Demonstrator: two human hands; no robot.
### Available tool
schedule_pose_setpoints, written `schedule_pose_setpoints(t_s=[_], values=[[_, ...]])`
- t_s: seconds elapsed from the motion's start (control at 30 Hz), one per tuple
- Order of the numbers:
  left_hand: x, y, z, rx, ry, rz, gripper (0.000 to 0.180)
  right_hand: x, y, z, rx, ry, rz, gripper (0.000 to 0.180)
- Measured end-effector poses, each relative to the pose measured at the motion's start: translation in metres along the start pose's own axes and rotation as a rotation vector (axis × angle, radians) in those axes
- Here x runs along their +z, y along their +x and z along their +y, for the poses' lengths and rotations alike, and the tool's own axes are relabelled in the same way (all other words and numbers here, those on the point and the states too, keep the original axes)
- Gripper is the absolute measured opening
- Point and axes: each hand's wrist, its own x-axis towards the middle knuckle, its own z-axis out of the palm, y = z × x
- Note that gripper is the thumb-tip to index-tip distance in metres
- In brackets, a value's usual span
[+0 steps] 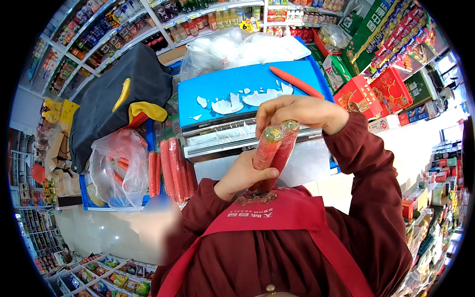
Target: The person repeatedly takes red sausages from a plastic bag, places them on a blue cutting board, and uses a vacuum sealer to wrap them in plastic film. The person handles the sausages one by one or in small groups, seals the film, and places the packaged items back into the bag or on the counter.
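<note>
Two carrots wrapped together in clear film [275, 149] stand upright in front of my chest. My left hand [241, 176] grips their lower part from the left. Over their green-cut tops my right hand [299, 112] curls, fingers pressing the film down. Just beyond my hands sits a film wrapping machine with a blue top [237, 89], scraps of white film on it and one loose carrot [296, 81] near its right edge.
Several wrapped carrots [170, 171] lie in a blue crate left of the machine, beside a clear bag of carrots [118, 166]. A black cloth with yellow gloves [126, 101] lies behind. Store shelves surround, red boxes [376, 94] stacked at right.
</note>
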Motion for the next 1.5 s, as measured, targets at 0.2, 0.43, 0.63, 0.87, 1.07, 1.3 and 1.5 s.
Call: schedule_pose_setpoints(t_s=[0.2,0.43,0.63,0.87,1.07,1.3,1.5], values=[[-0.003,0.005,0.004,0.081,-0.052,0.045,0.039,0.039,-0.021,-0.028,-0.214,-1.161,0.339,0.041],[-0.044,0.013,0.019,0.413,-0.041,0.267,0.045,0.007,-0.028,0.015,-0.297,-0.944,0.916,0.037],[-0.080,-0.034,-0.007,0.530,-0.255,0.805,0.043,0.010,-0.030,0.081,-0.452,-0.388,1.537,0.037],[-0.027,-0.007,0.028,0.724,-0.541,0.521,0.070,0.111,0.011,0.163,-0.224,0.211,0.998,0.034],[-0.018,-0.029,0.025,0.573,-0.340,0.376,0.067,0.072,-0.006,0.114,-0.193,-0.168,0.658,0.019],[-0.010,-0.028,0.029,0.540,-0.393,0.107,0.066,0.053,-0.003,-0.019,-0.720,-0.659,0.689,0.009],[-0.004,-0.023,0.027,0.489,-0.412,0.097,0.066,0.055,0.013,-0.035,-0.573,-0.660,0.523,0.008]])
